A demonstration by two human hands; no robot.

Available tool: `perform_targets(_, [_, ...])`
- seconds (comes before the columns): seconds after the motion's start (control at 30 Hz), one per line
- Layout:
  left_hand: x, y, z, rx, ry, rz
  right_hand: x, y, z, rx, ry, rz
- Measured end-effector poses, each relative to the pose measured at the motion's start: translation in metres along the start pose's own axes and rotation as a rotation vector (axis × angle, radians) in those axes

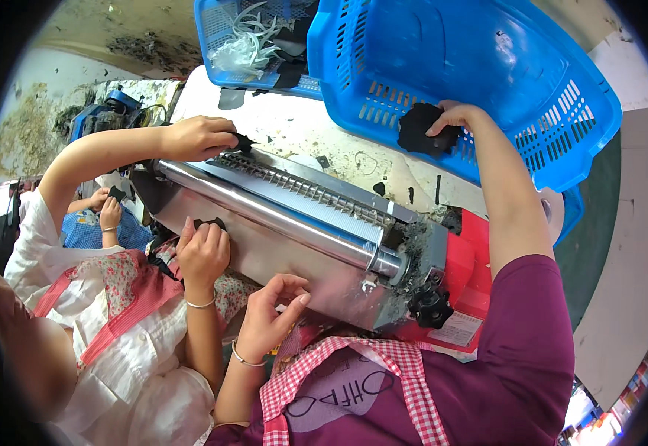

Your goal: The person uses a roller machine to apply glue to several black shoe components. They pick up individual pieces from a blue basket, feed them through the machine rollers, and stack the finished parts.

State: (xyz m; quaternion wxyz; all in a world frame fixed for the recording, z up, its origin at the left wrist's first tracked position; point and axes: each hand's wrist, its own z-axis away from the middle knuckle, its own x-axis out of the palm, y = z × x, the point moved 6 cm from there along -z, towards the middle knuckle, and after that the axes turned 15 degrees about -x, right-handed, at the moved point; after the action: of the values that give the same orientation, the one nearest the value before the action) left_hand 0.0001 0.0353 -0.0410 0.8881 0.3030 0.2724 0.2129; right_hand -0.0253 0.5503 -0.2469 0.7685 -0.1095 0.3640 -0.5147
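Note:
My right hand [454,119] reaches into the large blue plastic basket [472,44], its thumb pressed on a black flat piece [419,128], perhaps several together; its material is unclear. My left hand [276,316] hovers at the near side of a metal machine [287,275]. Its fingers curl loosely, with a gap between thumb and forefinger and nothing visible in them. Across the machine run a shiny steel roller [272,212] and a coiled, toothed bar [302,189] behind it. Black scraps [413,249] cling to its right end, near a black knob [429,306].
At left, a co-worker in a white shirt has one hand [201,139] holding a black piece behind the roller and another [203,253] with black material in front. A smaller blue basket [257,80] holds pale strips. Farther left, another person's hands [107,208] hold a black piece.

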Motion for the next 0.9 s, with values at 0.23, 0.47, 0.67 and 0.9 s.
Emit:
perform_targets(0.23, [0.004, -0.005, 0.007, -0.006, 0.001, 0.016, 0.006, -0.023, 0.007, 0.050, -0.122, 0.132])
perform_targets(0.47, [0.008, -0.017, 0.015, -0.032, 0.017, 0.030, 0.017, -0.021, 0.015, -0.159, 0.036, -0.003])
perform_targets(0.67, [0.010, -0.020, 0.027, -0.020, 0.016, 0.055, 0.018, -0.002, 0.020, -0.137, 0.183, -0.143])
perform_targets(0.9, [0.017, -0.036, 0.040, 0.037, 0.032, 0.114, 0.020, -0.007, 0.047, -0.353, 0.273, -0.577])
